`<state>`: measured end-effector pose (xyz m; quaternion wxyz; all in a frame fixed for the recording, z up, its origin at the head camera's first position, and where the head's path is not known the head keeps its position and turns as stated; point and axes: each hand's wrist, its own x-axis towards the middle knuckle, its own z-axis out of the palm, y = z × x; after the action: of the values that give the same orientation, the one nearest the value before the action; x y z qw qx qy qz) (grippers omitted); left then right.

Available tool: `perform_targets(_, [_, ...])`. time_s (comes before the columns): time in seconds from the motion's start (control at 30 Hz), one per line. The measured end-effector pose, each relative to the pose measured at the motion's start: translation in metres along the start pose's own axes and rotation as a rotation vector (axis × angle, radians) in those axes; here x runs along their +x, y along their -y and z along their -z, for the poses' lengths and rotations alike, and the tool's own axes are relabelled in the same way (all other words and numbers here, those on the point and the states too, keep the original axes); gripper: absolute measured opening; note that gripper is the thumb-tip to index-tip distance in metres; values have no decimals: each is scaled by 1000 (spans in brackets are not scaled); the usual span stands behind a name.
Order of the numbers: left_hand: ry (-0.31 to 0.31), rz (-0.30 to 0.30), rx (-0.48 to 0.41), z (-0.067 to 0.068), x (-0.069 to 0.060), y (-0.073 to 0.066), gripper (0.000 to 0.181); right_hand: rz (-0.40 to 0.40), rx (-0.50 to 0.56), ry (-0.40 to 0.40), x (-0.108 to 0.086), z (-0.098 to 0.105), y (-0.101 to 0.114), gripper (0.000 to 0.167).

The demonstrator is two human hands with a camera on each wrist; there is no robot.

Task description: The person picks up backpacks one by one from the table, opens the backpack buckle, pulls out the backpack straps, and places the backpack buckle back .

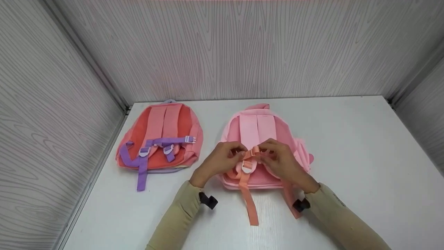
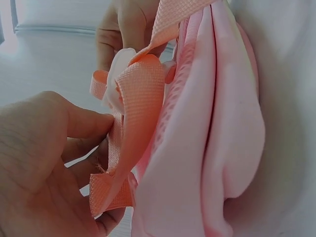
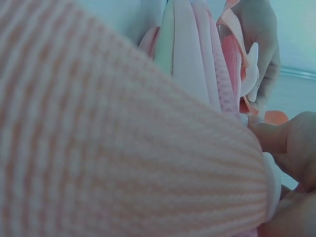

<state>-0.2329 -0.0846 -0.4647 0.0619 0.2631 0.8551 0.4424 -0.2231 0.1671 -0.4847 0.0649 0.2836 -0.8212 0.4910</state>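
Observation:
A pink backpack (image 1: pixel 284 135) lies on the table with its shoulder straps facing up. Over its lower half, my left hand (image 1: pixel 222 159) pinches an orange webbing strap (image 1: pixel 250 153) between thumb and fingers. At the other side of that strap, the thumb and fingers of my right hand (image 1: pixel 281 162) grip it near a small buckle, mostly hidden by the fingers. A white strap adjuster (image 1: pixel 247 167) sits just below, and a loose orange strap end (image 1: pixel 250 205) hangs onto the table. In the right wrist view, blurred webbing (image 3: pixel 123 138) covers much of the picture.
To the left lies a coral backpack (image 1: pixel 138 121) with purple straps (image 1: pixel 142 173) and an unfastened buckle piece (image 1: pixel 190 139). Both rest on a white table (image 1: pixel 364 156), enclosed by wood-grain panels (image 1: pixel 242 48) at the back and sides.

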Motion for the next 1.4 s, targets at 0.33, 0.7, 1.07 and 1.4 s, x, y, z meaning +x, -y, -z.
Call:
perform_targets(0.33, [-58,-20,-11,-13,3,-2,16,2,-4,5,0,-2,-2,23])
perform_targets(0.7, [4,-12,2,3,0,0,15,12,2,-8,3,0,-2,24])
perform_targets(1.07, [-13,14,-12,-3,0,1,16,1,-7,-4,0,-2,-1,20])
perform_targets(1.4, [-47,-30,-25,-11,2,0,18,1,-5,2,-1,-3,-1,24])
